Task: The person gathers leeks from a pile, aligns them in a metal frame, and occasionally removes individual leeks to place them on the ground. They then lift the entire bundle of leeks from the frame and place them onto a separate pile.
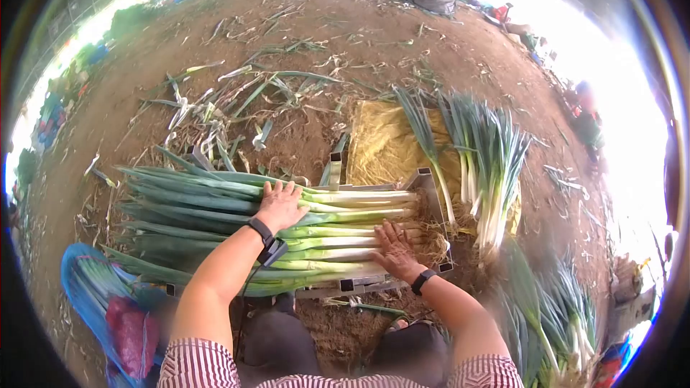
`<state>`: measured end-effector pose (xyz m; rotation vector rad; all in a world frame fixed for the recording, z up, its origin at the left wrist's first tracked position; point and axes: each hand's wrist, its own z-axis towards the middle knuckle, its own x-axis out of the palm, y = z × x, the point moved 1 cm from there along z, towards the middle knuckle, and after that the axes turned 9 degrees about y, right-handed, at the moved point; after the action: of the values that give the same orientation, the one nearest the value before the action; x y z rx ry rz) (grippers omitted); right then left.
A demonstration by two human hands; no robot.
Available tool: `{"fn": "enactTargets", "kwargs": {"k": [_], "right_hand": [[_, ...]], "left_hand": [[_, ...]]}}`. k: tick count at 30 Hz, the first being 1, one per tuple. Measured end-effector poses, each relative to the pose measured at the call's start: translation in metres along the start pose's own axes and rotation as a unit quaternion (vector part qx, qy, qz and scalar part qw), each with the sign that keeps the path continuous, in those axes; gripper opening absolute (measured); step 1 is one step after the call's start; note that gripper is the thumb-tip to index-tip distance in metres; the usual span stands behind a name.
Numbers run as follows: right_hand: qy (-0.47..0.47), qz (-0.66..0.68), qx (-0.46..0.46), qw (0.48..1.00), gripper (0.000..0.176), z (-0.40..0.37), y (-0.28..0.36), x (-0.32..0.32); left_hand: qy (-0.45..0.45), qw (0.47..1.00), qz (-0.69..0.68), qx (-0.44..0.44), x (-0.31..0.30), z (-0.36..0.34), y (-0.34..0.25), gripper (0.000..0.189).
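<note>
A broad layer of green onions (pixel 316 243) lies side by side on a low metal rack (pixel 431 190), leaves to the left and rooted white ends to the right. My left hand (pixel 282 205) rests flat on the stalks where green turns pale, fingers spread. Nearer the roots, my right hand (pixel 396 250) lies on the white stems with its fingers apart. Neither hand is wrapped round a stalk. A dark band with a small box (pixel 272 250) is on my left wrist, and another dark band (pixel 422 282) is on my right.
More green onions (pixel 489 165) lie on a yellow sack (pixel 381 144) beyond the rack's right end. Another bunch (pixel 553 316) is at lower right. A blue bag (pixel 90 273) with a red mesh bag (pixel 133 334) sits at lower left. Leaf scraps (pixel 223 104) litter the soil.
</note>
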<state>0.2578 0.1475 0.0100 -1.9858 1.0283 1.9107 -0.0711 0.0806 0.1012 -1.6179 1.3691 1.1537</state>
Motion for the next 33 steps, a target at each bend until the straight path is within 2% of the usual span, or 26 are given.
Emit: {"fn": "enactTargets", "kwargs": {"k": [4,7,8,12,15,16,19,27,28,31,32,33], "right_hand": [[0.006,-0.042,0.018,0.999,0.072,0.003,0.005,-0.004],[0.002,-0.051,0.016,0.999,0.070,0.002,0.005,-0.003],[0.001,-0.046,0.015,0.999,0.069,0.000,0.006,-0.003],[0.041,-0.027,0.020,0.999,0.071,0.002,0.005,-0.011],[-0.036,0.032,0.038,0.998,0.075,0.026,0.002,-0.024],[-0.035,0.009,0.042,0.998,0.075,0.036,-0.005,-0.026],[0.025,0.014,0.081,0.996,0.073,0.039,-0.014,-0.012],[0.037,0.030,0.095,0.994,0.075,0.036,-0.010,-0.020],[0.037,0.028,0.100,0.994,0.076,0.038,-0.010,-0.021],[0.039,0.028,0.109,0.993,0.077,0.041,-0.014,-0.019],[0.044,0.031,0.107,0.993,0.078,0.042,-0.016,-0.018],[0.049,0.033,0.105,0.993,0.079,0.043,-0.019,-0.018]], "left_hand": [[0.021,0.999,0.023,0.033,0.012,0.025,-0.016,0.062],[-0.008,0.999,-0.003,0.037,0.031,0.046,-0.033,0.059],[0.011,0.999,-0.022,0.029,0.028,0.049,-0.041,0.055],[-0.068,0.996,-0.034,0.041,0.037,0.044,-0.044,0.055],[-0.069,0.996,-0.030,0.039,0.033,0.042,-0.045,0.060],[-0.067,0.997,-0.030,0.032,0.038,0.046,-0.044,0.063],[-0.087,0.996,-0.023,0.026,0.044,0.048,-0.045,0.062],[-0.061,0.998,0.011,0.016,0.040,0.043,-0.051,0.057],[-0.102,0.995,0.005,0.020,0.042,0.043,-0.050,0.055],[-0.096,0.995,-0.028,0.018,0.044,0.049,-0.045,0.052],[-0.123,0.992,-0.015,0.008,0.046,0.053,-0.046,0.047],[-0.097,0.995,-0.029,-0.002,0.046,0.056,-0.047,0.046]]}}
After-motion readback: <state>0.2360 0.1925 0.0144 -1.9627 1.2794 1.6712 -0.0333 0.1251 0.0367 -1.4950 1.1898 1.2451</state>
